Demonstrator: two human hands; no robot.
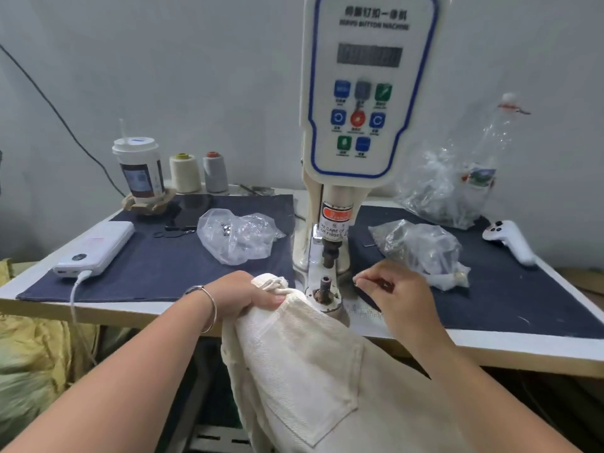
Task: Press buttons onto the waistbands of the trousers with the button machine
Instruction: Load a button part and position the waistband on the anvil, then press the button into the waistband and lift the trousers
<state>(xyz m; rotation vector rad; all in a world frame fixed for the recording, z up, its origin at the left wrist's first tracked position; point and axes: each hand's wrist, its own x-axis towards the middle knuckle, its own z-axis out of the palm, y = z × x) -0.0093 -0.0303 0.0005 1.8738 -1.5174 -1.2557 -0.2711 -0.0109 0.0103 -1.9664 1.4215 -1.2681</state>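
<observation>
Now my left hand (243, 297) bunches the cream trousers (304, 361) just left of the button machine (366, 93); my right hand (389, 289), just right of it, pinches a small dark button (385, 284).

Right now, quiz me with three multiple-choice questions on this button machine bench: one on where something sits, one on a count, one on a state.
1. Where is the white rectangular power bank?
A. left on the dark blue mat
B. right, beside the white handheld controller
C. on the machine

2. How many thread cones stand behind the mat?
A. one
B. two
C. four

3. What is the left hand doing?
A. resting open
B. pressing a panel key
C. gripping the cream twill trousers

Answers: 1 A, it lies at the mat's left edge, cable plugged in. 2 B, a cream cone and a grey cone. 3 C, fingers curl round bunched fabric.
</observation>
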